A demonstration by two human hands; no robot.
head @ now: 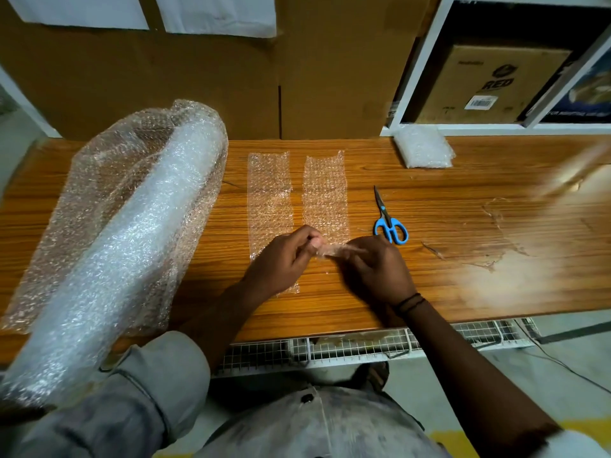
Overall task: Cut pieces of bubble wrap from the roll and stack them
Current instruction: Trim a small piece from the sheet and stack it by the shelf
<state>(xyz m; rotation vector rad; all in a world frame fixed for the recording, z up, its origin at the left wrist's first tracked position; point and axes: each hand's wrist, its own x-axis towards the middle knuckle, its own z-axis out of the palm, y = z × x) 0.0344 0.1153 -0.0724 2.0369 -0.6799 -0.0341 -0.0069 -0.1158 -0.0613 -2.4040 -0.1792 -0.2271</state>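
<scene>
Strips [269,200]: two cut, side by side, not stacked yet, left hand [284,259] and right hand [377,269] pinching right strip [325,193] at its near end.

Wooden table [463,292] carries: bubble wrap roll [125,233] at left; left strip [269,193] and right strip [325,193], 2 cut lengths side by side, centre; blue-handled scissors [389,223] just right of them; stack of pieces [423,147] at far edge.

grey buttoned shirt [317,421], rolled left sleeve [155,378], black right wristband [410,303]
</scene>
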